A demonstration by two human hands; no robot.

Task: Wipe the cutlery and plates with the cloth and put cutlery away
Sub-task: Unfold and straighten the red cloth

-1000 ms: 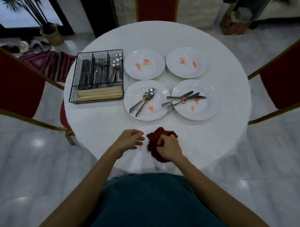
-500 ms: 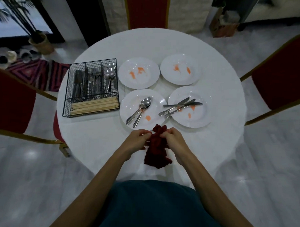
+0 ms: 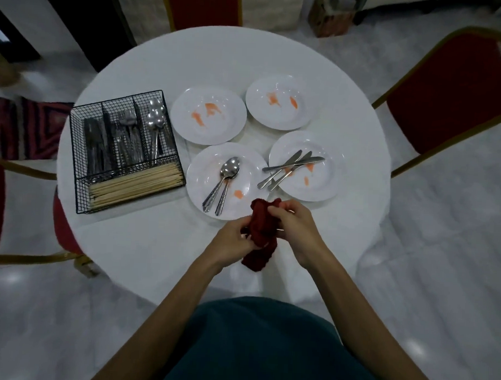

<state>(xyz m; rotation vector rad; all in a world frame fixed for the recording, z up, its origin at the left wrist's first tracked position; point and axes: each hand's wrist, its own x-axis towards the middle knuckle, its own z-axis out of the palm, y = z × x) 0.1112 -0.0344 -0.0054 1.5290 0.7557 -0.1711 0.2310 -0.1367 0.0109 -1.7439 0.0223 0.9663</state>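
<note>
— Head view first. Holding what?
— Clamped on the red cloth (image 3: 263, 233) with left grip (image 3: 230, 240) and right grip (image 3: 296, 231), just above the near tabletop (image 3: 145, 243) edge.
— Which step?
— Probably bunching it ready; no wiping done yet, judging by the orange smears.
— Next?
— Likely freeing one grip to lift the spoons (image 3: 228, 172) off the near-left plate (image 3: 204, 174), just beyond.
— Around?
— Knives (image 3: 290, 167) across the near-right plate (image 3: 326, 186); wire caddy (image 3: 80, 161) well left, past open tabletop.

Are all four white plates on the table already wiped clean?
No: orange smears show on the far left plate, the far right plate, the spoon plate and the knife plate.
</note>
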